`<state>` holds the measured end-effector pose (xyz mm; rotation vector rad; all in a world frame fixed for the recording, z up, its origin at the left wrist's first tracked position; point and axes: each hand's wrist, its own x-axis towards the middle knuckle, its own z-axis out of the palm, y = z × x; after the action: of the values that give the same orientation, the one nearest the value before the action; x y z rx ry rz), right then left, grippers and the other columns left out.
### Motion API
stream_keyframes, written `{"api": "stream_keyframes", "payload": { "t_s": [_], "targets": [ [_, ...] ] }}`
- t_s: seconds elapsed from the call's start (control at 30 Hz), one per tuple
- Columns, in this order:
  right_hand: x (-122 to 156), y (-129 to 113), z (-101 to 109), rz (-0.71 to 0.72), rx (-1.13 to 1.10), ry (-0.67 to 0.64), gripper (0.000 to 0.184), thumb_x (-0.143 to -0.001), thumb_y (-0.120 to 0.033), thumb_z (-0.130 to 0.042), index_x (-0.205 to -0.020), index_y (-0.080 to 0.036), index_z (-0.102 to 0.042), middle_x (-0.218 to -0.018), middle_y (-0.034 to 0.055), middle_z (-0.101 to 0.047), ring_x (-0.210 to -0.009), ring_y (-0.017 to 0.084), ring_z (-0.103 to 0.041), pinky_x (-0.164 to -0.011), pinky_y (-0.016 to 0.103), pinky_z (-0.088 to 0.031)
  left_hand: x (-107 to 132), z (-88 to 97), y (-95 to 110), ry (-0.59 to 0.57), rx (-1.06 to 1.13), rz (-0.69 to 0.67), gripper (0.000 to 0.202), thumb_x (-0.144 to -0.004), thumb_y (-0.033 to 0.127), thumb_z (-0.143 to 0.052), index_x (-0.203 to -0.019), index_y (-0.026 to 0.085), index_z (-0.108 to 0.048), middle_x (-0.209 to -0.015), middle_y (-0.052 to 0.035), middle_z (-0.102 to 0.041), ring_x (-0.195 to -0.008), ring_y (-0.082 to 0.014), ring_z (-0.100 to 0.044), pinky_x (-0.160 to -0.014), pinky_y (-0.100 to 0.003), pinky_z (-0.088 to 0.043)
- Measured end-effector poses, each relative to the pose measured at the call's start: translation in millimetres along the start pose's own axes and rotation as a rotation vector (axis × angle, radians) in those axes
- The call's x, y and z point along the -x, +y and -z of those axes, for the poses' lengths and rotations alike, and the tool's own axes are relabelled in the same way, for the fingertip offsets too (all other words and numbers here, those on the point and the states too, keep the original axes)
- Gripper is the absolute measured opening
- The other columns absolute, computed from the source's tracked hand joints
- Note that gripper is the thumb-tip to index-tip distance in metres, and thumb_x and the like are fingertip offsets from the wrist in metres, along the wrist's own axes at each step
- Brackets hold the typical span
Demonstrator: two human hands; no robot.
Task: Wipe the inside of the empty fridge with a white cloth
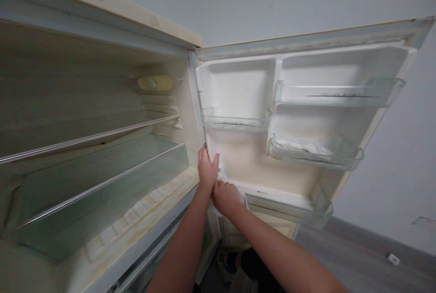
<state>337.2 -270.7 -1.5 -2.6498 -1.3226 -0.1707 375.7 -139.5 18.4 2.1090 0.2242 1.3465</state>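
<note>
My left hand (207, 169) is at the hinge side of the fridge door (238, 150), its thumb and fingers on either side of the door seal (205, 136), gripping it. Just below, my right hand (227, 196) is closed on a white cloth (244, 199), pressed low against the door's inner edge. Part of the cloth sticks out beside the knuckles; the rest is hidden. The two hands touch or nearly touch at the wrist of the left one. The door stands wide open to the right of the fridge compartment (163, 176).
Clear door racks (235, 122) line the door; one rack (316, 159) holds crumpled white material. Inside the fridge are a glass shelf (102, 136) and a clear drawer (112, 188). A lower door (275, 225) also stands open. A small white object (393, 259) lies on the floor.
</note>
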Motion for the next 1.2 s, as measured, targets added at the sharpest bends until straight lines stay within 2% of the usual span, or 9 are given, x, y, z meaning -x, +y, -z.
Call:
{"api": "stream_keyframes", "payload": {
  "t_s": [0.13,0.3,0.43,0.6,0.67,0.77,0.93,1.07,1.2],
  "targets": [
    [7.8,1.8,7.7,0.007,0.001,0.019,0.033,-0.105,-0.024,-0.042,-0.127,-0.011,-0.064,-0.119,0.0179,-0.073,-0.101,0.032,-0.075,-0.082,0.044,-0.061,-5.4,5.7,-4.8,-0.05,-0.015,-0.079,0.042,-0.093,0.028,-0.064,-0.132,0.017,-0.053,-0.138,-0.019,-0.057,-0.136,-0.0322,-0.056,-0.119,-0.051,-0.046],
    [29.7,8.0,21.7,-0.071,-0.054,-0.009,0.033,-0.107,-0.032,-0.042,-0.12,-0.015,-0.068,-0.113,0.0158,-0.075,-0.102,0.032,-0.075,-0.082,0.043,-0.059,-3.0,1.9,-9.1,-0.039,0.001,-0.13,0.049,-0.094,0.026,-0.06,-0.14,0.014,-0.047,-0.151,-0.0224,-0.048,-0.147,-0.0334,-0.046,-0.127,-0.054,-0.035],
    [46.4,42.4,33.8,-0.209,-0.133,-0.03,0.037,-0.108,-0.037,-0.039,-0.118,-0.018,-0.069,-0.112,0.016,-0.077,-0.103,0.032,-0.075,-0.083,0.041,-0.056,-0.2,-2.7,-8.7,-0.001,0.026,-0.172,0.055,-0.096,0.026,-0.057,-0.148,0.014,-0.042,-0.159,-0.0225,-0.041,-0.154,-0.0316,-0.038,-0.132,-0.052,-0.028],
    [52.6,88.5,50.5,-0.397,-0.542,0.075,0.058,-0.111,-0.029,-0.012,-0.094,-0.017,-0.065,-0.094,0.0119,-0.077,-0.089,0.019,-0.072,-0.082,0.03,-0.052,0.4,-3.2,-10.2,-0.014,0.044,-0.175,0.054,-0.096,0.028,-0.057,-0.147,0.014,-0.044,-0.158,-0.0232,-0.042,-0.153,-0.0325,-0.04,-0.131,-0.054,-0.029],
    [53.1,84.1,50.4,-0.325,-0.55,0.044,0.054,-0.112,-0.042,-0.022,-0.098,-0.018,-0.068,-0.098,0.0102,-0.077,-0.093,0.021,-0.072,-0.084,0.031,-0.051,0.8,-3.3,-11.2,-0.032,0.048,-0.165,0.053,-0.096,0.029,-0.057,-0.146,0.013,-0.044,-0.157,-0.024,-0.043,-0.152,-0.0334,-0.04,-0.13,-0.055,-0.03],
    [53.3,59.9,44.8,-0.18,-0.38,-0.077,0.05,-0.105,-0.061,-0.044,-0.123,-0.021,-0.069,-0.118,0.0109,-0.077,-0.11,0.028,-0.072,-0.089,0.036,-0.051,1.7,-4.1,-12.0,-0.036,0.047,-0.151,0.053,-0.097,0.03,-0.056,-0.146,0.013,-0.043,-0.157,-0.0249,-0.043,-0.152,-0.0343,-0.04,-0.13,-0.056,-0.03],
    [51.9,44.3,43.4,-0.126,-0.082,-0.168,0.046,-0.109,-0.045,-0.037,-0.12,-0.019,-0.074,-0.115,0.0168,-0.077,-0.108,0.033,-0.074,-0.088,0.04,-0.052,1.5,-4.3,-13.0,-0.035,0.034,-0.14,0.052,-0.098,0.031,-0.055,-0.146,0.013,-0.043,-0.156,-0.0243,-0.044,-0.152,-0.0338,-0.041,-0.13,-0.055,-0.03],
    [61.1,76.9,50.3,-0.065,-0.264,-0.237,0.048,-0.11,-0.041,-0.034,-0.114,-0.018,-0.075,-0.124,0.0151,-0.076,-0.116,0.031,-0.071,-0.097,0.041,-0.051,0.5,-3.7,-15.5,-0.048,0.033,-0.151,0.051,-0.099,0.031,-0.055,-0.146,0.014,-0.043,-0.156,-0.0235,-0.044,-0.152,-0.0329,-0.041,-0.13,-0.054,-0.031],
    [76.7,120.4,49.7,-0.259,-0.634,-0.166,0.046,-0.105,-0.041,-0.04,-0.09,-0.015,-0.075,-0.111,0.0166,-0.078,-0.103,0.029,-0.072,-0.098,0.041,-0.051,0.5,-7.0,-18.6,-0.027,0.049,-0.177,0.05,-0.099,0.033,-0.056,-0.143,0.014,-0.045,-0.155,-0.0243,-0.045,-0.15,-0.0342,-0.042,-0.128,-0.056,-0.032]
  ]
}}
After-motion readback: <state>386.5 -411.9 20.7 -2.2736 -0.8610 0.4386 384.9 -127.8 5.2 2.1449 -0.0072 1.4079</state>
